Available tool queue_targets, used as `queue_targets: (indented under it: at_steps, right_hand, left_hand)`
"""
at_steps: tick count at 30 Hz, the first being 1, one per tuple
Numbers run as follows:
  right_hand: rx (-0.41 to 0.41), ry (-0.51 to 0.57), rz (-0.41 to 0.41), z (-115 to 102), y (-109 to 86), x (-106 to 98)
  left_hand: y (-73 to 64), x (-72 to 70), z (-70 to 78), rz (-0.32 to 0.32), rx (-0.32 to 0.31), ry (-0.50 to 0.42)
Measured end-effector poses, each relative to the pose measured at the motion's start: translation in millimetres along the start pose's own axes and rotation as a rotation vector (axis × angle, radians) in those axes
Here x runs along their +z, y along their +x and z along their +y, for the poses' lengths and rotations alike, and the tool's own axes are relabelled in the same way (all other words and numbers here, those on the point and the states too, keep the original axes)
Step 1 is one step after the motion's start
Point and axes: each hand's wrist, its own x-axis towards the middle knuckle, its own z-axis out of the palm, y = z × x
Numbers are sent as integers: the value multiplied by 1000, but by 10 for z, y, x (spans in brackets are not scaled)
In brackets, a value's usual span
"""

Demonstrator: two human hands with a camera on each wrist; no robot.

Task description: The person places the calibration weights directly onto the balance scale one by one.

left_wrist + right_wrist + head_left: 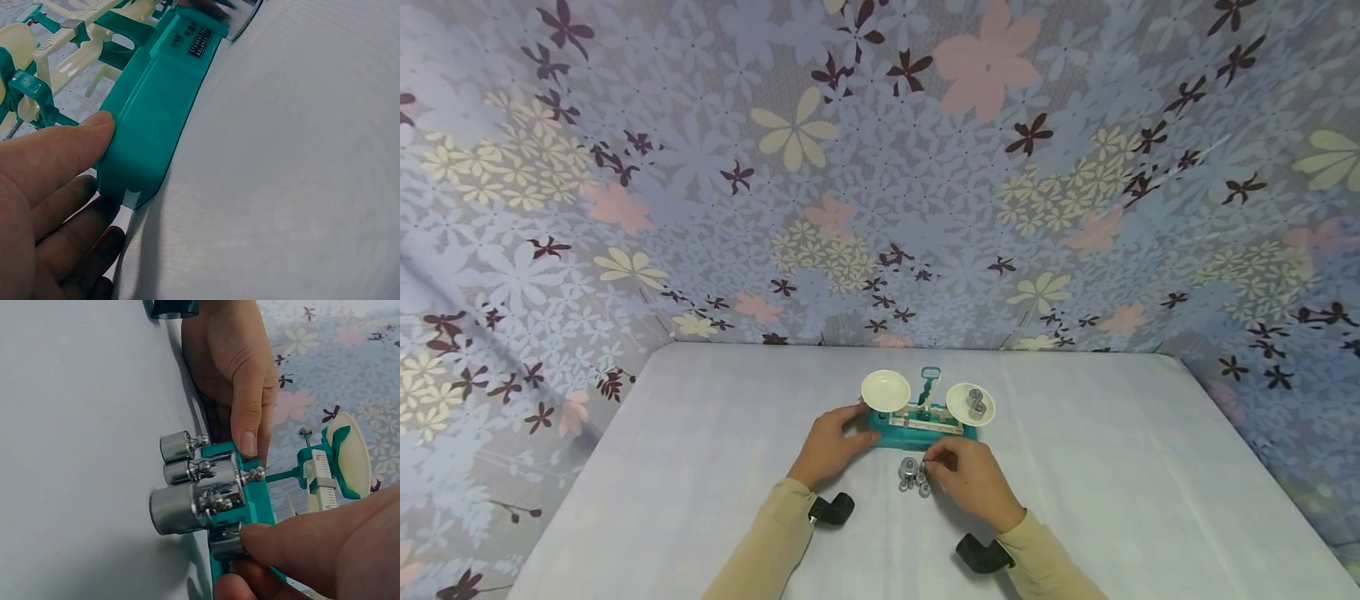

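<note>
A teal and cream balance scale [917,437] stands on the table with two cream pans. My left hand [831,446] grips its left end, the thumb [94,134] on the teal base and the fingers around the end. Two metal weights [977,402] sit in the right pan [961,415]; the left pan [885,391] is bare. Several knobbed metal weights [909,469] stand close together in front of the base. At their right side my right hand [972,479] pinches one small weight [225,544] between thumb and fingers, which partly cover it.
A pale cloth covers the table [1112,467]. Behind it and along both sides hangs flowered fabric [880,208]. Black wrist cameras [833,509] are strapped to both forearms, over beige sleeves [1048,558].
</note>
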Motion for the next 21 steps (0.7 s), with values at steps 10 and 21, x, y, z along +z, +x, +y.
queue_targets:
  at_steps: [10,21]
  right_hand:
    - [8,10,15,-31,-8,-19]
    - [-11,20,33,-84,-21,-54]
  left_hand:
    - [-2,-8,13,-2,4,-15]
    - [-5,-5,5,3,7,-8]
